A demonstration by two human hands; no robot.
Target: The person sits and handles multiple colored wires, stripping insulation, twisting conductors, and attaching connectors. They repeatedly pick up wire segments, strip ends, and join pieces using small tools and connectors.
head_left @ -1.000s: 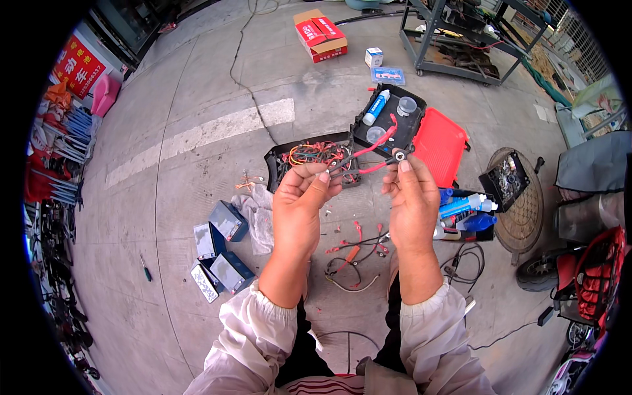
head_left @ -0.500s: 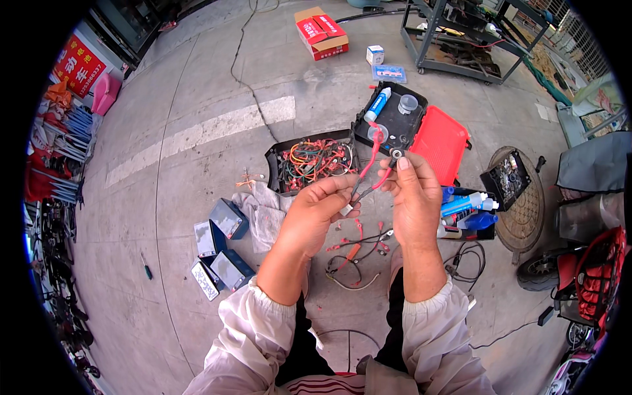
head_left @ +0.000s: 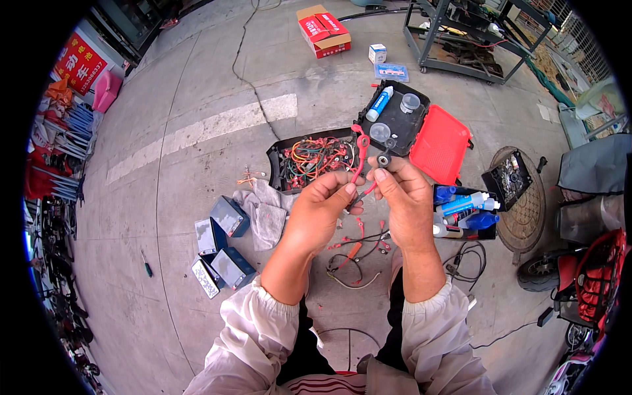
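My left hand [head_left: 321, 205] pinches a short red cable [head_left: 361, 158], whose red-sleeved end with a ring terminal stands up past my fingers. Close beside it, my right hand [head_left: 403, 204] grips another lead, with a black-sleeved ring terminal [head_left: 384, 160] above the thumb. Red and dark wire runs between the two hands; where the leads meet is partly hidden by my fingers. Beyond my left hand lies a black tray [head_left: 279, 166] heaped with coloured wires [head_left: 315, 158]. Several loose leads [head_left: 355, 250] with red terminals lie on the ground below my hands.
An opened black case [head_left: 409, 125] with a red lid [head_left: 442, 141] lies ahead. To the right, a box holds blue-and-white tubes [head_left: 463, 204]. Several dark blue battery blocks [head_left: 230, 266] and a grey cloth [head_left: 264, 214] lie left. A metal cart [head_left: 461, 39] stands at far right.
My right hand has moved slightly left, bringing its black-sleeved terminal closer to the red one. The red cable's end has swung left and stands more upright.
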